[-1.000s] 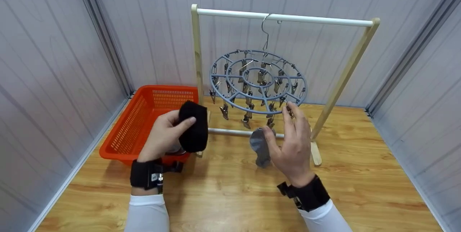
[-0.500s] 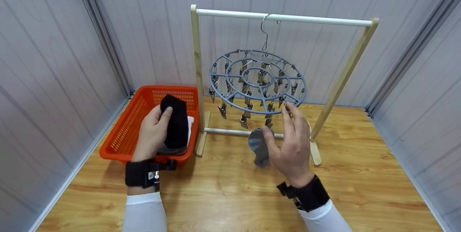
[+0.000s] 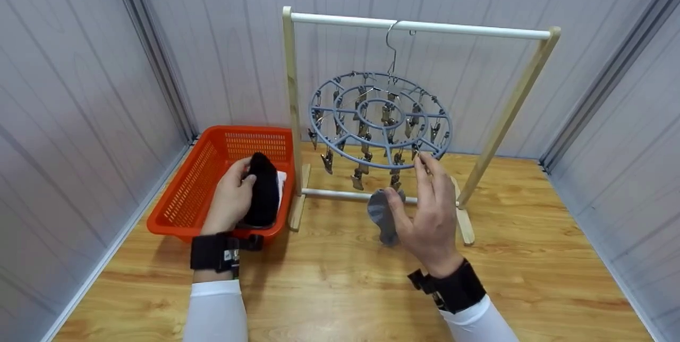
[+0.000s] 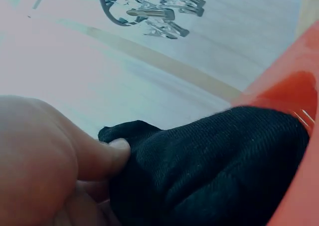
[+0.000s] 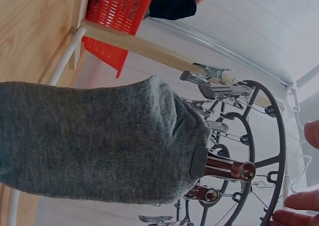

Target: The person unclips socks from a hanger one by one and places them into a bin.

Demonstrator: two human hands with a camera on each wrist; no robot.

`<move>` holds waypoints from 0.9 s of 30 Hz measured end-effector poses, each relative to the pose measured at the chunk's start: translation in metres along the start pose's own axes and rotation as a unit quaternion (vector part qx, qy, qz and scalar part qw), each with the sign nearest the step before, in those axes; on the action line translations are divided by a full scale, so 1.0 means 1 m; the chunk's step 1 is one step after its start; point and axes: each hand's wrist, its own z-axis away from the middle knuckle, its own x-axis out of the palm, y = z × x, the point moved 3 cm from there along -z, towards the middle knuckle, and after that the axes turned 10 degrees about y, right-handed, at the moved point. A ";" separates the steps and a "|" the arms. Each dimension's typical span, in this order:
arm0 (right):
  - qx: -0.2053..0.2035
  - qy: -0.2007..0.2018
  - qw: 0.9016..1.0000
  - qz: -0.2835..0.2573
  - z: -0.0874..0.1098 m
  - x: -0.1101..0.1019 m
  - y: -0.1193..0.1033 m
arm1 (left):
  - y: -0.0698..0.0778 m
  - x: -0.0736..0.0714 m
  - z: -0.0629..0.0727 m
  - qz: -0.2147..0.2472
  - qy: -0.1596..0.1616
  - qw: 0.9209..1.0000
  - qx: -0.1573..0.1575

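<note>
My left hand pinches a black sock between thumb and fingers over the right part of the orange basket. In the left wrist view the thumb presses on the ribbed black cloth. My right hand is at the front right rim of the round blue-grey clip hanger, fingers nearly straight, fingertips right at the rim. A grey sock hangs from a metal clip there, partly hidden behind my right thumb in the head view.
The hanger hooks over the white top bar of a wooden-legged rack. Many bare metal clips dangle from its rings. White cloth lies in the basket. Panel walls enclose the wooden table.
My left hand has carried the black sock leftward over the basket, then tilted it and shifted slightly right. White cloth in the basket has come into view. My right hand stays at the rim.
</note>
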 end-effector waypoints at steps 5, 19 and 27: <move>-0.001 -0.002 1.000 -0.005 0.000 -0.002 0.001 | 0.000 0.002 0.002 -0.033 0.001 0.999 0.022; -0.005 0.001 1.000 -0.019 0.000 -0.002 0.001 | -0.006 0.001 0.007 -0.180 0.024 0.983 0.012; -0.014 -0.005 1.000 -0.027 0.001 -0.003 -0.002 | 0.004 0.002 0.010 -0.182 0.066 0.981 0.018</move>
